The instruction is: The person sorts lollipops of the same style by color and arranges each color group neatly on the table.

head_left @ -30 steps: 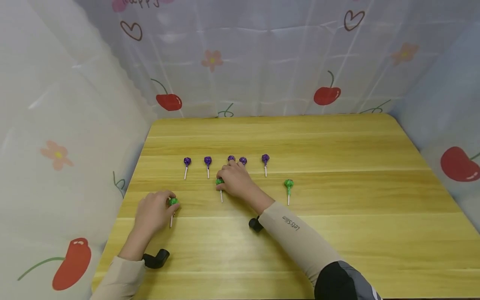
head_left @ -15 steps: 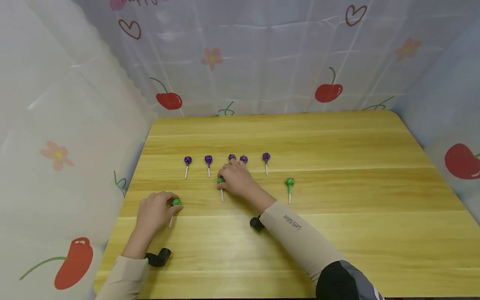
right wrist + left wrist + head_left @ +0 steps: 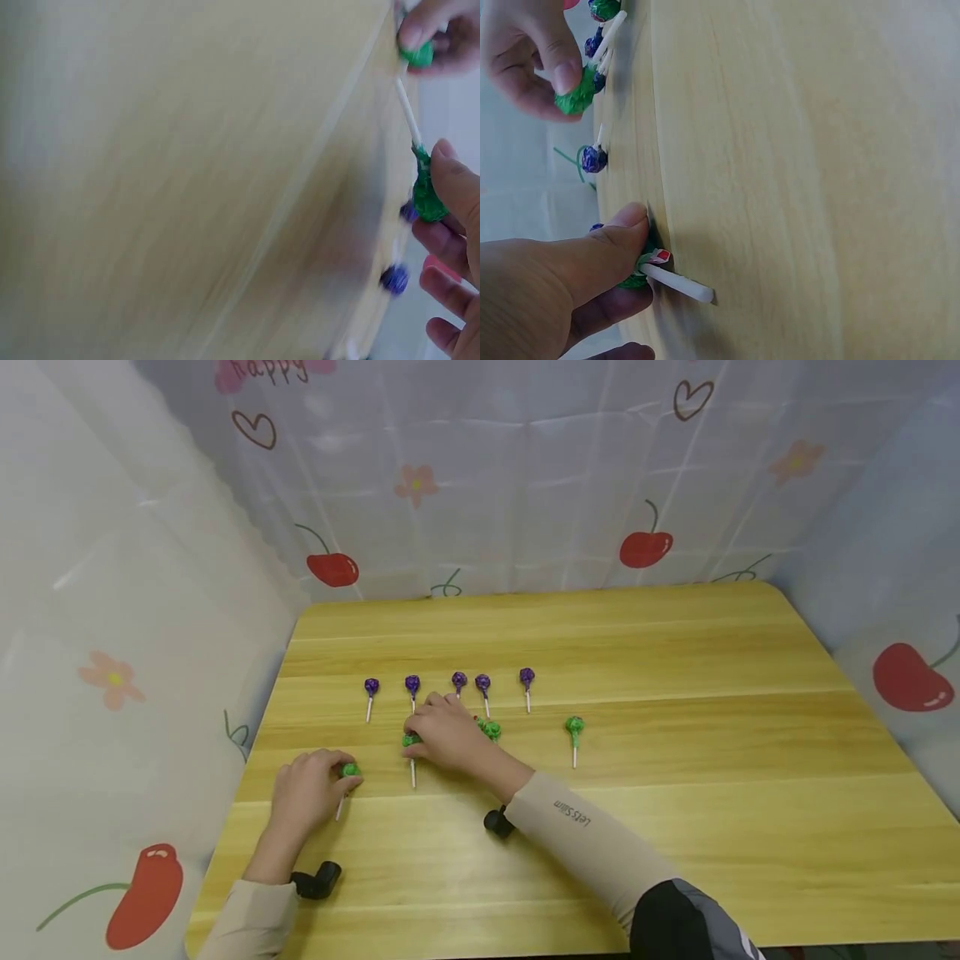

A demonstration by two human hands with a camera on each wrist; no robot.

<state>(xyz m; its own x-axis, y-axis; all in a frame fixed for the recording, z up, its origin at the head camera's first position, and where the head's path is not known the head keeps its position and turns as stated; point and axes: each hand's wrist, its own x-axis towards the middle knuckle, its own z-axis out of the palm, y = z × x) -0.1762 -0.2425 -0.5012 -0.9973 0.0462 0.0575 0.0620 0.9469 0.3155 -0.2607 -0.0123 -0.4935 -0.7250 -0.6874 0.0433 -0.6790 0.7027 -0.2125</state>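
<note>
My left hand point(image 3: 303, 793) pinches a green-wrapped lollipop point(image 3: 350, 770) by its head at the left of the table, the white stick pointing toward me. In the left wrist view, thumb and finger grip that lollipop's head, with its stick point(image 3: 679, 283) close over the wood. Farther in and to the right, my right hand point(image 3: 450, 732) pinches another green lollipop, its head point(image 3: 429, 191) between thumb and fingertips in the right wrist view. Beside this hand, green wrapping point(image 3: 491, 730) shows, partly hidden by the hand. A further green lollipop point(image 3: 574, 727) lies apart to the right.
Several purple lollipops, among them the leftmost one point(image 3: 372, 687) and the rightmost one point(image 3: 527, 677), lie in a loose row behind the hands. They rest on a wooden table point(image 3: 675, 793). A printed curtain point(image 3: 525, 485) hangs along the back and sides.
My right hand has moved left and slightly nearer with its green lollipop, uncovering purple lollipops and green wrapping. My left hand has stayed nearly in place, still gripping its lollipop.
</note>
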